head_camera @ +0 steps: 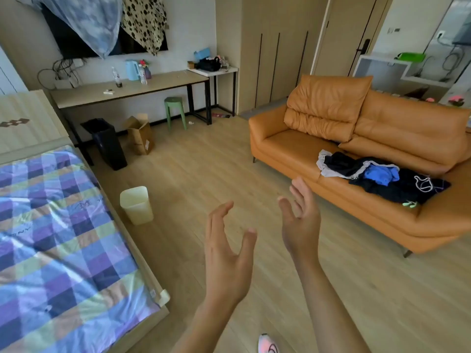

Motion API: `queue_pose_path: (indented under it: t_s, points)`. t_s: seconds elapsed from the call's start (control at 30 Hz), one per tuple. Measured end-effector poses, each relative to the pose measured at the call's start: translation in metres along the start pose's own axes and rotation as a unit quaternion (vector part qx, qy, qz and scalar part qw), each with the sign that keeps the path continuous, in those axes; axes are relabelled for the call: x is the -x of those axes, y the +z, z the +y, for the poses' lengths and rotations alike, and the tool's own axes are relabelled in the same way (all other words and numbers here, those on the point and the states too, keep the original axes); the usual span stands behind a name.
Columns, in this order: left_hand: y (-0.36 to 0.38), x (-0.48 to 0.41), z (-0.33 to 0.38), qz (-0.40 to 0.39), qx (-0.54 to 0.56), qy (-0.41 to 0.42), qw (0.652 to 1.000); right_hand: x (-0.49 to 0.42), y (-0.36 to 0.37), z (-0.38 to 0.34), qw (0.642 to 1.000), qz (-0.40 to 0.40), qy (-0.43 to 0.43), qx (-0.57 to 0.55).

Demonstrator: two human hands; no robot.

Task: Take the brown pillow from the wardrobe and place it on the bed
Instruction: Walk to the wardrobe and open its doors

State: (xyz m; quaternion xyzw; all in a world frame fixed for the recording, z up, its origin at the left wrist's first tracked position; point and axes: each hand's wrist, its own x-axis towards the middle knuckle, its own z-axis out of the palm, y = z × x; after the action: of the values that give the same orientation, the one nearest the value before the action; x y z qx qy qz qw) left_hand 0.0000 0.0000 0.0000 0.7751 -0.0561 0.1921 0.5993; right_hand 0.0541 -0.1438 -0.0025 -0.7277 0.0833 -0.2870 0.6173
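My left hand (226, 253) and my right hand (300, 215) are raised in front of me over the wooden floor, palms facing each other, fingers apart, holding nothing. The bed (51, 238), covered with a blue, purple and green checked sheet, lies at the left. The wardrobe (275, 59), with closed beige doors and dark vertical handles, stands at the back, behind the sofa's left end. No brown pillow is visible inside it. An orange-brown cushion (326, 105) leans against the back of the orange sofa (382, 154).
A cream waste bin (136, 205) stands beside the bed. A black bin (107, 142), a cardboard box (141, 136) and a green stool (174, 110) sit under a long desk (132, 89). Dark clothes (382, 177) lie on the sofa. Open floor stretches between bed and sofa.
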Motion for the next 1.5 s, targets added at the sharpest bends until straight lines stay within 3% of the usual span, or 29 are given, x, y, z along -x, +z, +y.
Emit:
queue_pose_path:
  t_s: [0.2, 0.6, 0.8, 0.97, 1.5]
  points:
    - [0.042, -0.025, -0.019, 0.005, 0.013, -0.041, 0.999, -0.041, -0.010, 0.042, 0.999, 0.002, 0.037, 0.015]
    - [0.170, -0.147, -0.032, 0.036, 0.023, -0.067, 0.997, -0.199, -0.003, 0.088, 0.995, -0.086, 0.047, -0.003]
    - [0.193, -0.194, -0.046, 0.043, 0.020, -0.083, 0.995, -0.246, 0.013, 0.112, 0.992, -0.105, 0.065, -0.010]
    - [0.204, -0.248, -0.072, 0.062, 0.035, -0.125, 0.990, -0.289, 0.050, 0.131, 0.989, -0.123, 0.079, -0.002]
    - [0.200, -0.538, -0.176, 0.032, 0.066, -0.092, 0.993, -0.491, 0.257, 0.170, 0.987, -0.118, 0.108, -0.030]
